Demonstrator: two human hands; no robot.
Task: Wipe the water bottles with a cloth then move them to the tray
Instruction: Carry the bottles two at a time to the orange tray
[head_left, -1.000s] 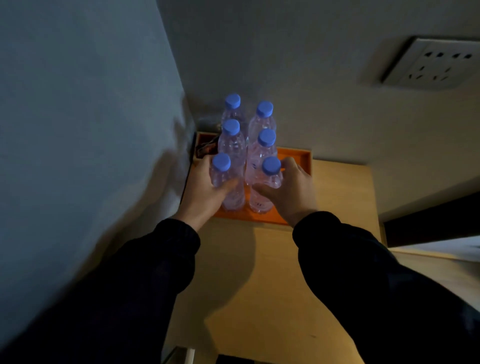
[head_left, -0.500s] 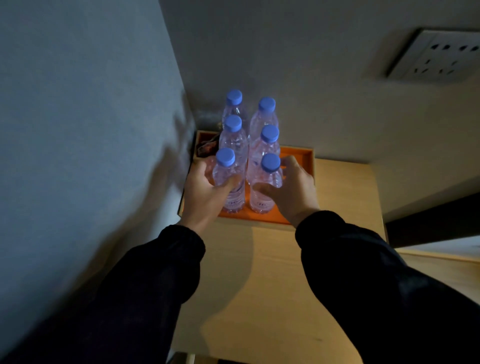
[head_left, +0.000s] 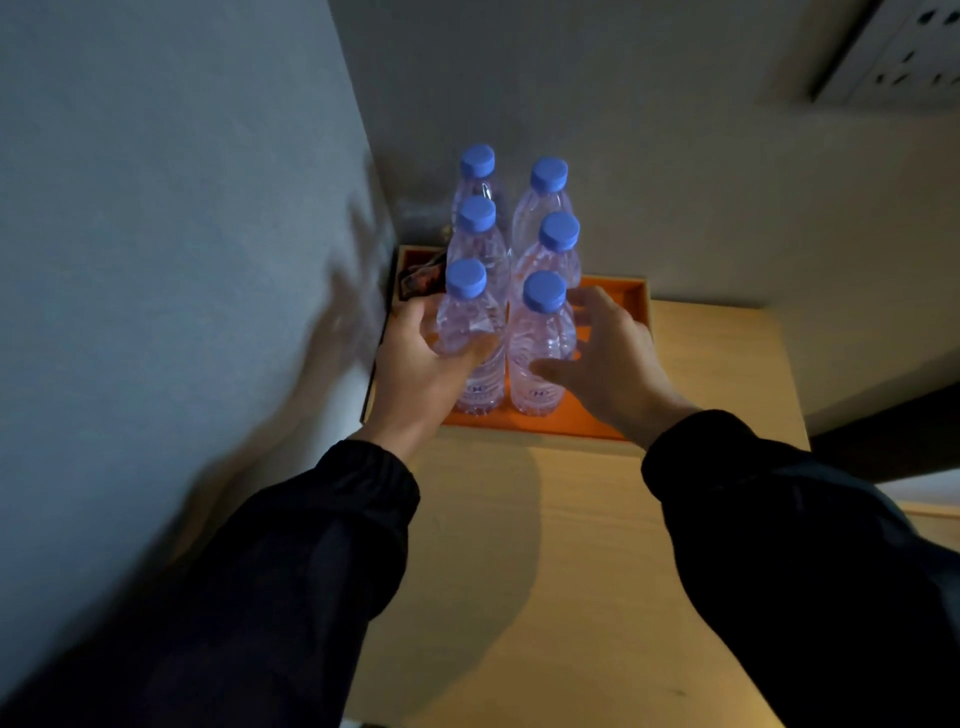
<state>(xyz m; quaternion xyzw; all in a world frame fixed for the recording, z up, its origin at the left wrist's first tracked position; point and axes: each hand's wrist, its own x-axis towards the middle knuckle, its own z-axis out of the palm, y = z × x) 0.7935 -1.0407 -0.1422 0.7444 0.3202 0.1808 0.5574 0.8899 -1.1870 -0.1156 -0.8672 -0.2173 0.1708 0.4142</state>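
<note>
Several clear water bottles with blue caps stand in two rows on an orange tray (head_left: 636, 306) in the corner. My left hand (head_left: 421, 374) grips the front left bottle (head_left: 470, 332), thumb across its front. My right hand (head_left: 608, 364) is beside the front right bottle (head_left: 540, 343) with fingers spread and loosened, thumb near its lower body. No cloth is visible.
The tray sits at the back of a light wooden table (head_left: 545, 545). A grey wall (head_left: 156, 260) runs close on the left. A small dark packet (head_left: 421, 280) lies in the tray's back left corner. A wall socket panel (head_left: 898, 57) is at top right.
My right hand has loosened from the front right bottle, its fingers spreading apart. My left hand keeps its hold on the front left bottle.
</note>
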